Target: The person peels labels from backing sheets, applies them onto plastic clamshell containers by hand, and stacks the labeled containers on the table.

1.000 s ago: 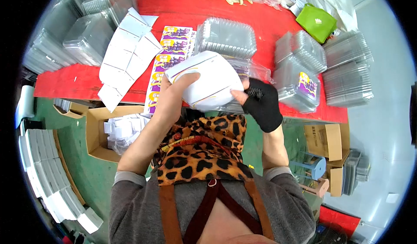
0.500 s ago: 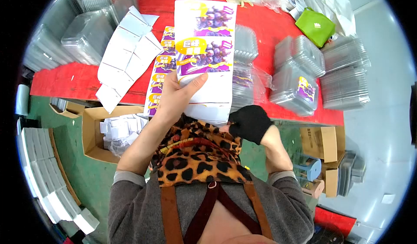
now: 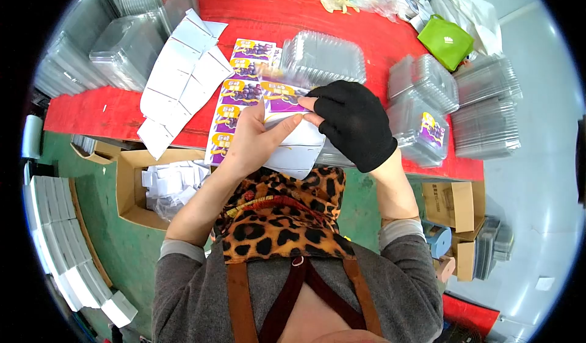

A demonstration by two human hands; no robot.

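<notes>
My bare left hand (image 3: 255,138) grips a sheet of grape stickers (image 3: 296,153) over the table's front edge, thumb on top. Bare white backing shows on the sheet's lower part. My right hand (image 3: 359,126), in a black fingerless glove, pinches the right edge of a purple and yellow grape sticker (image 3: 282,103) at the sheet's upper part. Whether that sticker is lifted off its backing I cannot tell. More grape sticker sheets (image 3: 229,120) lie on the table left of my hands. Just beyond the right hand is a stack of clear plastic boxes (image 3: 323,56).
White used backing sheets (image 3: 183,68) hang over the edge of the red table (image 3: 91,120). Clear box stacks (image 3: 125,43) stand at left, others (image 3: 485,117) at right. One box (image 3: 421,129) bears a grape sticker. A carton (image 3: 131,190) of white pieces sits below.
My right hand has risen from below the sheet to its upper part and pinches a sticker there. The sheet's top has bent down, uncovering the box stack behind it.
</notes>
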